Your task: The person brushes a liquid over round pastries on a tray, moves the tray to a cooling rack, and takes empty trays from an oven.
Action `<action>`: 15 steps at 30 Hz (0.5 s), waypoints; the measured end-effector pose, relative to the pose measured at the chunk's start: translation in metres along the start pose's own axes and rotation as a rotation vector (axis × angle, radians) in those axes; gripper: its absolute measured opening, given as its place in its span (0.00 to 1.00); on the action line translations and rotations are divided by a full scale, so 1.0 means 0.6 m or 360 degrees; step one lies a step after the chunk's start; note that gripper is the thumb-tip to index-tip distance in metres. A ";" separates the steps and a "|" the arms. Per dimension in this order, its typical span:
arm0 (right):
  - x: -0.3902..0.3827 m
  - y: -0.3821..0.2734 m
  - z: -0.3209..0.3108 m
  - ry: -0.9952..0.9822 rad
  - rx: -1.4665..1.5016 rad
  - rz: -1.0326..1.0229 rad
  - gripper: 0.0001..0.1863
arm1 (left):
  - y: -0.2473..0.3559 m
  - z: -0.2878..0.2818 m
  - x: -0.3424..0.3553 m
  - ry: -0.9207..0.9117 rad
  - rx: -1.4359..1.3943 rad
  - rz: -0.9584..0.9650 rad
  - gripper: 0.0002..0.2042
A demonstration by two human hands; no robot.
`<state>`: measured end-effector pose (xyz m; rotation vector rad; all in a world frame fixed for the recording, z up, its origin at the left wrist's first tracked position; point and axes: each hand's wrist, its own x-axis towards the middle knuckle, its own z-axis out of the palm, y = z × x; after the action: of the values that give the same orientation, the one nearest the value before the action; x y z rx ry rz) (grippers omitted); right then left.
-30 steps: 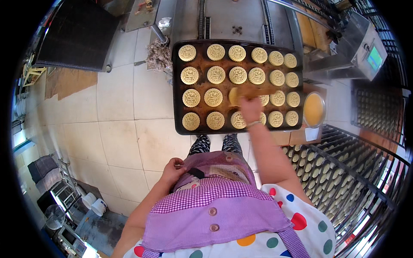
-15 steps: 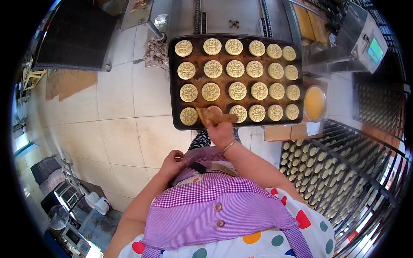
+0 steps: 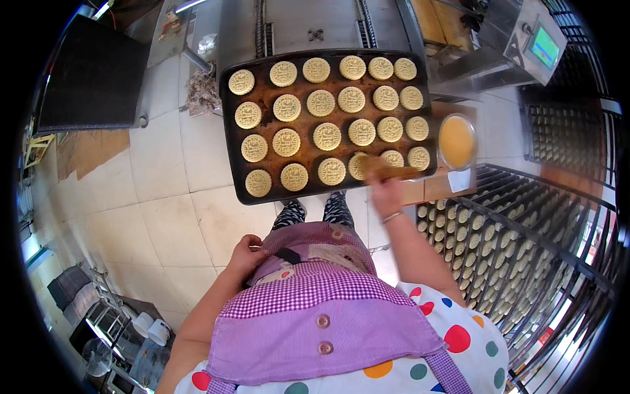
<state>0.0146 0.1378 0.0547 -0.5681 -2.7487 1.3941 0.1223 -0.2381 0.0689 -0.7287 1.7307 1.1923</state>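
The right hand point(image 3: 386, 192) has its fingers closed on a blurred brush point(image 3: 397, 172) over the bottom row of cakes point(image 3: 331, 171), right of centre. Its long axis lies nearly crosswise, bristles left, handle right. The left hand point(image 3: 246, 253) curls beside the apron point(image 3: 315, 331); its grip I cannot tell.

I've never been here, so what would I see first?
Probably the dark tray of round cakes ahead, where the right hand holds a brush at the near row. An orange-filled bowl sits to its right; a black rack of more cakes stands lower right.
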 end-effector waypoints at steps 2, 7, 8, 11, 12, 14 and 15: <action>-0.033 -0.053 0.032 -0.0340 -0.0205 -0.0039 0.18 | 0.018 0.005 -0.001 0.0025 0.0002 0.0050 0.20; 0.059 0.102 -0.076 0.0106 0.0553 0.0304 0.24 | 0.016 0.006 0.002 0.0048 0.0023 0.0106 0.20; 0.098 0.144 -0.135 0.0202 0.0360 0.0102 0.23 | 0.011 0.008 0.005 0.0039 -0.0009 0.0109 0.19; 0.135 0.119 -0.239 0.0272 -0.0614 0.0653 0.20 | -0.011 0.001 -0.007 0.0090 -0.0105 0.0071 0.19; 0.131 0.116 -0.239 0.0304 -0.0585 0.0598 0.20 | -0.011 -0.001 -0.010 0.0098 -0.0128 0.0069 0.18; 0.124 0.131 -0.216 0.0326 -0.0519 0.0488 0.20 | -0.019 -0.004 -0.016 0.0136 -0.0207 0.0036 0.18; 0.116 0.139 -0.183 0.0261 -0.0525 0.0396 0.20 | -0.025 -0.005 -0.016 0.0155 -0.0266 0.0024 0.18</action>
<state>-0.0057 0.2903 0.0452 -1.0176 -2.8620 0.8732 0.1382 -0.2465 0.0720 -0.8873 1.7328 1.3430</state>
